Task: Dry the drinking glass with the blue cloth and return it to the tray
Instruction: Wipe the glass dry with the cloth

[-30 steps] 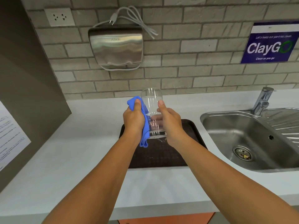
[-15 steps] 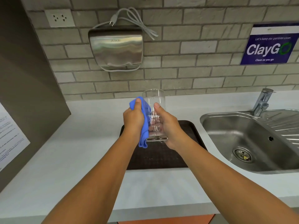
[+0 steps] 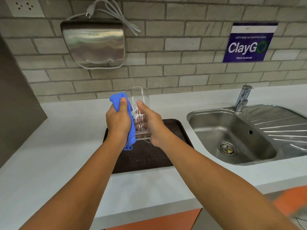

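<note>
Clear glass [image 3: 138,103] — upright, blue cloth [image 3: 116,101] alongside.

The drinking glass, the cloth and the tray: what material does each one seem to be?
Drinking glass: clear glass, smooth; the wall shows through it.
Cloth: soft blue fabric, perhaps microfibre; it bunches and folds.
Tray: dark brown, matte, probably plastic; fine grid texture.

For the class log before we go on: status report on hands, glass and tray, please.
Left hand presses blue cloth against the glass. Right hand grips glass, upright, held above the tray. Tray bare below, nothing in the way.
</note>
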### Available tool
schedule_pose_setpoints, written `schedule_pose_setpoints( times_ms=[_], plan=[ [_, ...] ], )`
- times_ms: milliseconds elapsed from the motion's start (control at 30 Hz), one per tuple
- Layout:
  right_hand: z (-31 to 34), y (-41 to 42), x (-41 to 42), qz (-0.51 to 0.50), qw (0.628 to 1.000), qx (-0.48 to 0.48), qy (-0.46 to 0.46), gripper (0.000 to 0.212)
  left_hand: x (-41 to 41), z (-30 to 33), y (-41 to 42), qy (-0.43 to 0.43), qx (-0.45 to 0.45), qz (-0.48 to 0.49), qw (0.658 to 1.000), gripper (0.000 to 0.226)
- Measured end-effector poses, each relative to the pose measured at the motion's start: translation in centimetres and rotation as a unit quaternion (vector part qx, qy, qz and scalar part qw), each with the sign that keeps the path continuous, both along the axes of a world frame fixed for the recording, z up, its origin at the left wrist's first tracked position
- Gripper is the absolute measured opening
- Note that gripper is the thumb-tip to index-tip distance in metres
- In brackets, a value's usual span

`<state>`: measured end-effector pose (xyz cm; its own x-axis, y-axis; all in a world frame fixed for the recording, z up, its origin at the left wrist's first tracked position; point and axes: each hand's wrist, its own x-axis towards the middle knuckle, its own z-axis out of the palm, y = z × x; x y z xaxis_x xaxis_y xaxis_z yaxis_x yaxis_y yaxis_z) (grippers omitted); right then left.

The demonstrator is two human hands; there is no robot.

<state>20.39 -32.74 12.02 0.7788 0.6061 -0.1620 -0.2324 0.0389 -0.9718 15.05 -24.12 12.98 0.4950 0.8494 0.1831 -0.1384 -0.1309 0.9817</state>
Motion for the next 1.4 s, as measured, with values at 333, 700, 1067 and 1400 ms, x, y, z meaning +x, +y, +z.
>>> schedule_pose_setpoints(
  times_ms=[333,700,1067,1400],
  plan=[
    [-0.4,0.1,0.5,0.007,1.0,0.007,-0.007,0.079,-0.1,-0.2,-0.3,-0.01,0.024,0.004,1.0,0.03],
    [-0.4,0.1,0.3,-0.004,1.0,0.022,0.001,0.063,0.2,0.7,0.9,0.053,-0.069,-0.032,0.996,0.034],
    [-1.2,0.3,0.7,-0.009,0.999,0.033,0.028,0.078,0.0,-1.5,0.5,0.05,0.005,-0.023,0.998,0.028],
    [-2.4,-0.1,1.6,0.104,0.986,0.109,0.073,0.049,0.4,-2.5,3.0,0.172,-0.132,-0.098,0.971,0.042]
  ],
)
